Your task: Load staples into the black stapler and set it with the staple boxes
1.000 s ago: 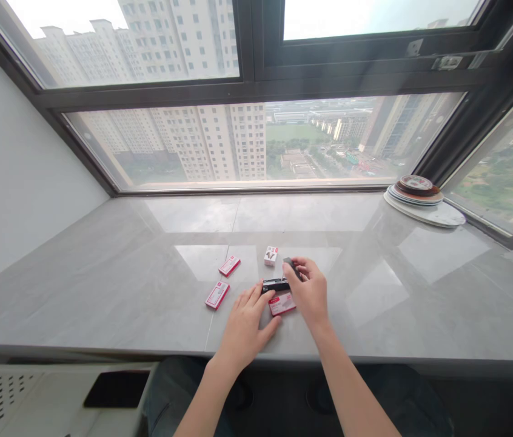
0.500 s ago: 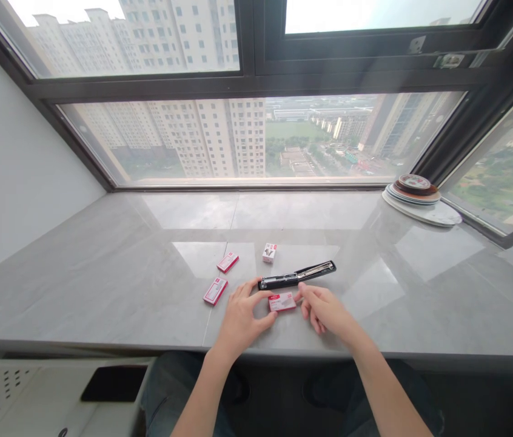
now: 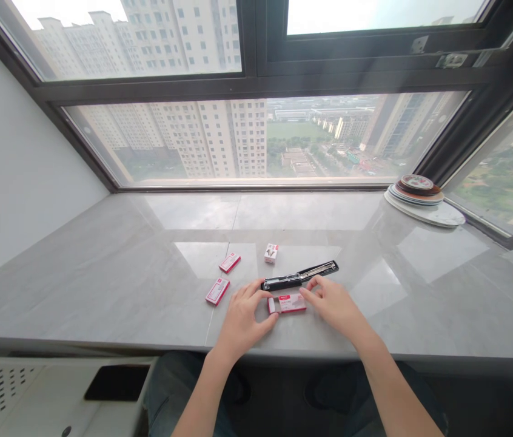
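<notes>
A red and white box (image 3: 291, 303) lies on the grey counter, partly slid apart, its inner tray showing at the left end. My left hand (image 3: 244, 315) holds that left end between thumb and index finger. Near the box's upper right edge, my right hand (image 3: 333, 303) has thumb and index finger bent towards each other; whether they touch the box or pinch anything is too small to tell. Just behind the box, an opened black stapler (image 3: 301, 277) lies flat, its arm pointing right. My left fingertips are beside its left end.
Two red and white boxes (image 3: 217, 291) (image 3: 230, 262) lie to the left. A small white box (image 3: 271, 253) stands behind the stapler. Stacked plates (image 3: 424, 200) sit at the back right by the window. The counter's front edge (image 3: 256, 352) runs below my hands.
The held box's cover has slid right, exposing the tray at its left end. My right hand has moved slightly right, while my left hand has kept its grip.
</notes>
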Tool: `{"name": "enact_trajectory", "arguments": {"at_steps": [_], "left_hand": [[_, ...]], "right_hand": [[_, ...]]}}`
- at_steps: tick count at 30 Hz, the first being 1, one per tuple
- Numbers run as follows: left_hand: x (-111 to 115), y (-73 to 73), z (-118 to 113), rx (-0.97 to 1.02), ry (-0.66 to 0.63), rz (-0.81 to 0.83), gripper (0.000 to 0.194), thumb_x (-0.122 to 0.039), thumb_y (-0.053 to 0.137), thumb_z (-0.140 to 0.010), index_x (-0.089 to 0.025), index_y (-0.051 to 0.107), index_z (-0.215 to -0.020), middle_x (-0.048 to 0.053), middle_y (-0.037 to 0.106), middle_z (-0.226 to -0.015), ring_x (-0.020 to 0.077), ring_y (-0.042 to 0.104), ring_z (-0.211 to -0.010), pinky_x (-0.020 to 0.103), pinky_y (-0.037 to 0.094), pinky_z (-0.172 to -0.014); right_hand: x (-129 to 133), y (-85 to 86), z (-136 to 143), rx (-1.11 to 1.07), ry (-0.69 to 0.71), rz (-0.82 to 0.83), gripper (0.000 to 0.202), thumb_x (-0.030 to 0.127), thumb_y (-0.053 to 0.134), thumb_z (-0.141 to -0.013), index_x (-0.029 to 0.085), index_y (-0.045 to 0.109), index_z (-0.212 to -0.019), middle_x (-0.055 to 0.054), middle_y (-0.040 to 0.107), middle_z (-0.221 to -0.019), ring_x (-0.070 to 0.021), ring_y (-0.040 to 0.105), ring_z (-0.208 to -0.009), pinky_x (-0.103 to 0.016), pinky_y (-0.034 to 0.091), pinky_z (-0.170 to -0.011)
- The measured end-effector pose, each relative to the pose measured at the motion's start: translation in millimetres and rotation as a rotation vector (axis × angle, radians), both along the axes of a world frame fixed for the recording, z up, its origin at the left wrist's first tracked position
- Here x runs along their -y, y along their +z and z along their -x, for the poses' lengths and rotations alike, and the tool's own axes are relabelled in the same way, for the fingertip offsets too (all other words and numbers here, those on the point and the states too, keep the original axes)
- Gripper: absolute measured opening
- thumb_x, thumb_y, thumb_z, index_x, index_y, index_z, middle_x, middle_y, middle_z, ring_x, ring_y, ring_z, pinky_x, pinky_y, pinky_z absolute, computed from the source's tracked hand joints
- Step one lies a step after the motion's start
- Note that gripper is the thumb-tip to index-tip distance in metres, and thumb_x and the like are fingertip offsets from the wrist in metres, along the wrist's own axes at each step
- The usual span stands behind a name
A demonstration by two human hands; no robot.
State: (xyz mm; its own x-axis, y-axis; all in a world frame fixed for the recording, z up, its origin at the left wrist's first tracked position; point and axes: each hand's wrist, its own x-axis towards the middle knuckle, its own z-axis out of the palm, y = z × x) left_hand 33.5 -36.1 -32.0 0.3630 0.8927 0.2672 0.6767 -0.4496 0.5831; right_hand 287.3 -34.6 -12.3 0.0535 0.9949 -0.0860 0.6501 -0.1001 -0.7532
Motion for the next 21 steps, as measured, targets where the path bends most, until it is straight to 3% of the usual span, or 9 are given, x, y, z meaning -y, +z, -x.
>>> {"name": "enact_trajectory", "arguments": {"at_steps": [4, 8, 12, 15, 21], "left_hand": [[1, -0.4, -1, -0.026, -0.005, -0.016, 0.032, -0.031, 0.074, -0.089, -0.033, 0.067, -0.120, 0.001, 0.049, -0.159, 0.0272, 0.046, -0.146, 0.050, 0.038, -0.120], [2, -2.4, -2, -0.035, -0.009, -0.043, 0.032, -0.030, 0.072, -0.091, -0.033, 0.067, -0.123, 0.001, 0.049, -0.158, 0.0283, 0.044, -0.147, 0.052, 0.037, -0.121], [1, -5.2, -2, -0.049, -0.007, -0.039, 0.035, -0.031, 0.071, -0.092, -0.033, 0.066, -0.126, 0.003, 0.047, -0.160, 0.0283, 0.042, -0.150, 0.053, 0.035, -0.123], [1, -5.9, -1, -0.047, -0.006, -0.036, 0.035, -0.031, 0.072, -0.091, -0.033, 0.066, -0.126, 0.003, 0.046, -0.161, 0.0281, 0.041, -0.150, 0.053, 0.036, -0.122], [1, -4.0, -1, -0.026, -0.014, -0.040, 0.035, -0.030, 0.072, -0.091, -0.033, 0.066, -0.126, 0.002, 0.050, -0.158, 0.0285, 0.042, -0.149, 0.053, 0.036, -0.122]], "right_hand": [[-12, 11.5, 24, 0.031, 0.062, -0.135, 0.026, 0.045, 0.059, -0.095, 0.025, 0.072, -0.106, 0.004, 0.060, -0.059, -0.0177, 0.057, -0.057, -0.027, 0.034, -0.054], [-24, 5.6, 46, -0.153, 0.124, -0.052, 0.029, 0.045, 0.058, -0.096, 0.020, 0.074, -0.099, 0.003, 0.061, -0.057, -0.0163, 0.055, -0.054, -0.026, 0.034, -0.052], [-29, -3.1, 59, -0.425, 0.062, 0.090, 0.034, 0.048, 0.063, -0.091, 0.016, 0.070, -0.103, 0.003, 0.061, -0.056, -0.0131, 0.049, -0.047, -0.023, 0.033, -0.047], [-31, -5.5, 67, -0.521, 0.038, 0.064, 0.034, 0.048, 0.066, -0.089, 0.017, 0.068, -0.102, 0.005, 0.057, -0.054, -0.0116, 0.044, -0.044, -0.022, 0.032, -0.045], [-37, -0.1, 79, -0.230, 0.149, -0.184, 0.024, 0.043, 0.060, -0.096, 0.022, 0.072, -0.095, 0.005, 0.058, -0.056, -0.0144, 0.052, -0.053, -0.025, 0.039, -0.056]]}}
